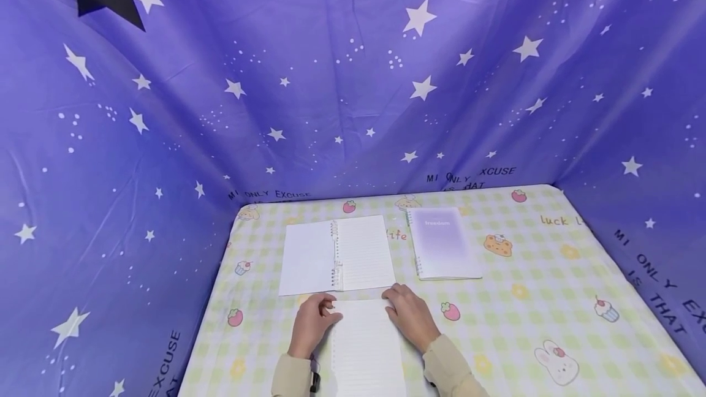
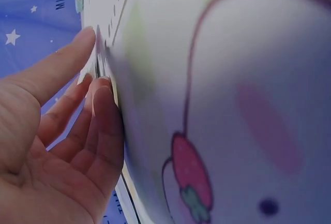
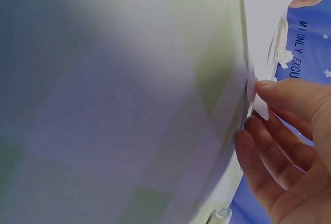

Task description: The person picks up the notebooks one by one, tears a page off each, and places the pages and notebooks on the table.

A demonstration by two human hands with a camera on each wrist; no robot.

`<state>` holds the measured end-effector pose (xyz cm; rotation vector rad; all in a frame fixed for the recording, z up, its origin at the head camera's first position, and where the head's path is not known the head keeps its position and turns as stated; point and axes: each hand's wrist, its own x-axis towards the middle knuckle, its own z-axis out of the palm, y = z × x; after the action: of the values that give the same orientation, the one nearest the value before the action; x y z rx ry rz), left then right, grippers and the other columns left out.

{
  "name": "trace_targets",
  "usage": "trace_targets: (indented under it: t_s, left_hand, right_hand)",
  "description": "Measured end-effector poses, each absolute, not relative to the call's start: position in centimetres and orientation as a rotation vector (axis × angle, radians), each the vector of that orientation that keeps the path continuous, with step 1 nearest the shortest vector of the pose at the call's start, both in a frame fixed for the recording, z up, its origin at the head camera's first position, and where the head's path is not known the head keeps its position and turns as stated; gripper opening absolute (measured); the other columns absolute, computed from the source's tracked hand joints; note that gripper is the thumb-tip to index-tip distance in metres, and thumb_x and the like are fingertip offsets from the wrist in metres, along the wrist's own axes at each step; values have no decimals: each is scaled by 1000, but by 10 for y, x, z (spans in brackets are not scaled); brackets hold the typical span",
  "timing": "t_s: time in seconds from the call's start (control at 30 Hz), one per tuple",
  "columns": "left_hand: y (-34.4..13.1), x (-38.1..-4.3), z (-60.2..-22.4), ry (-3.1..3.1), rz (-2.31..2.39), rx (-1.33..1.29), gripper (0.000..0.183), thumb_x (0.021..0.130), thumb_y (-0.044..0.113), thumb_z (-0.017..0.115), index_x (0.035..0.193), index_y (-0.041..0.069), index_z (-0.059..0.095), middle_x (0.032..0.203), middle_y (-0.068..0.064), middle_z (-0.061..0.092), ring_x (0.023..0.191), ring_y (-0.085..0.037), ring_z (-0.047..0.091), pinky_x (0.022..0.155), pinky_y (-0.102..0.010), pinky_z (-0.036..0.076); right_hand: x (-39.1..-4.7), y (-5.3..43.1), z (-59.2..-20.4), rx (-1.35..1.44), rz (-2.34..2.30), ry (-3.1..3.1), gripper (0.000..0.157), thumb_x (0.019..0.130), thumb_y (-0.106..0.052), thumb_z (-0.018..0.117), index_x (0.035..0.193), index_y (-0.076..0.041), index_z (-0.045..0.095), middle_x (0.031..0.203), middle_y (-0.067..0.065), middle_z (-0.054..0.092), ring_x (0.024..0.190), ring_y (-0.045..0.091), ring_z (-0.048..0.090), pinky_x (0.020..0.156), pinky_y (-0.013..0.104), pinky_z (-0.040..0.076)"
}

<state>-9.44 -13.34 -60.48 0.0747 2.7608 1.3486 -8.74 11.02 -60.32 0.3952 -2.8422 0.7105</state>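
Observation:
White lined loose-leaf paper (image 1: 366, 348) with punched holes down its left edge lies at the front of the table. My left hand (image 1: 313, 322) is at its upper left corner; in the left wrist view the thumb (image 2: 85, 36) touches the paper and the loosely bent fingers stay apart from the thumb. At the upper right corner my right hand (image 1: 410, 316) pinches the paper, and the right wrist view shows that corner slightly lifted between thumb and index finger. Just beyond lies an open ring-bound notebook (image 1: 366, 253), a blank page at left and lined pages at right.
A closed purple spiral notebook (image 1: 445, 244) marked "freedom" lies to the right of the open one. The table has a green-and-white checked cloth (image 1: 551, 287) with cartoon prints. A purple star-patterned curtain (image 1: 342, 103) surrounds the table at the back and sides.

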Motion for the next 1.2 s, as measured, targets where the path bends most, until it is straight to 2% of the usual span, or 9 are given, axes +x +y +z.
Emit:
trace_targets:
  t_s: [0.13, 0.3, 0.47, 0.6, 0.7, 0.8, 0.93, 1.07, 1.2]
  left_hand:
    - [-135, -97, -603, 2790, 1335, 49, 29, 75, 14, 84, 100, 8, 71, 83, 3, 61, 66, -4, 50, 60, -20, 44]
    - [-138, -100, -600, 2839, 1350, -7, 18, 85, 24, 79, 93, 11, 72, 80, 5, 63, 67, -4, 53, 60, -21, 47]
    - [-144, -106, -594, 2904, 1384, -91, 21, 91, 31, 73, 92, 11, 72, 80, 3, 65, 70, -7, 57, 64, -23, 50]
    - [-152, -112, -591, 2952, 1410, -176, 26, 91, 27, 73, 101, 3, 69, 89, -5, 65, 79, -16, 62, 72, -32, 54]
    - [-160, -116, -590, 2979, 1446, -236, 30, 90, 21, 73, 108, -2, 66, 99, -14, 64, 90, -27, 64, 82, -42, 55]
    - [-167, -121, -590, 2995, 1473, -278, 35, 91, 17, 71, 115, -7, 63, 110, -24, 60, 103, -38, 60, 94, -51, 51]
    - [-175, -128, -590, 2968, 1493, -349, 44, 94, 19, 67, 125, -10, 55, 125, -31, 52, 120, -46, 51, 106, -56, 41]
    - [-178, -133, -591, 2913, 1502, -426, 51, 96, 22, 63, 131, -12, 48, 134, -35, 44, 129, -50, 42, 111, -58, 35]
    - [-180, -136, -590, 2891, 1493, -460, 52, 97, 20, 62, 132, -16, 46, 134, -40, 43, 130, -54, 40, 112, -59, 33]
  right_hand:
    - [-89, 111, -601, 406, 677, -2823, 19, 79, -10, 81, 96, -12, 73, 94, -3, 65, 88, 15, 61, 73, 32, 56]
    - [-92, 109, -598, 442, 680, -2781, 27, 78, -14, 83, 102, -10, 72, 96, -2, 65, 90, 15, 61, 77, 31, 56]
    - [-100, 105, -596, 477, 668, -2777, 40, 78, -20, 83, 112, -7, 68, 99, 0, 67, 94, 17, 62, 82, 32, 56]
    - [-106, 100, -593, 510, 635, -2776, 44, 77, -23, 84, 114, -6, 67, 101, 2, 67, 97, 18, 63, 85, 33, 56]
    - [-112, 95, -590, 544, 616, -2759, 46, 77, -25, 85, 114, -5, 66, 102, 3, 68, 97, 20, 64, 86, 33, 56]
    - [-118, 88, -587, 571, 595, -2756, 48, 77, -27, 85, 115, -5, 66, 103, 3, 68, 97, 20, 64, 86, 33, 56]
    - [-126, 79, -583, 567, 587, -2783, 49, 78, -28, 84, 117, -4, 65, 105, 5, 67, 99, 21, 64, 89, 33, 56]
    - [-132, 70, -579, 564, 613, -2805, 51, 79, -28, 84, 118, -2, 64, 107, 8, 66, 102, 25, 65, 91, 34, 56]
    - [-137, 60, -573, 594, 625, -2831, 53, 80, -30, 82, 120, -1, 62, 108, 10, 65, 103, 26, 64, 91, 35, 56]
